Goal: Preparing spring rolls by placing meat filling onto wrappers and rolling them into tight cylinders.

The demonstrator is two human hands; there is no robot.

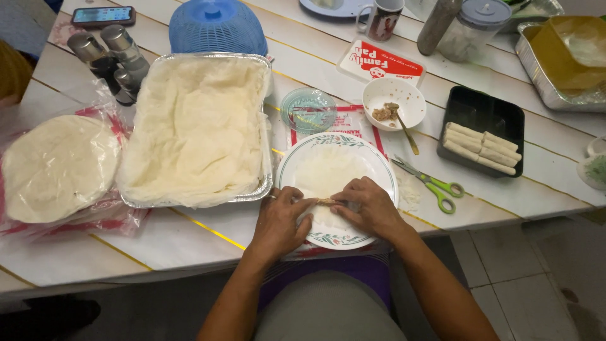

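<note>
White plank worktop (189,243) crowded; tiled floor (536,278) seen right. Wrapper (328,173) on plate (379,161) near front edge pinched by left hand (278,221) and right hand (372,205) fingers.

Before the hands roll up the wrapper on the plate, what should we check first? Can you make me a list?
1. Both hands on the wrapper: left hand and right hand pinch its near edge. Ok.
2. Filling inside the fold: a little shows between the fingers. Ok.
3. Wrapper flat on the plate: ok.
4. Wrapper free of tears: cannot tell.
5. Room in the black tray for another roll: ok.
</note>
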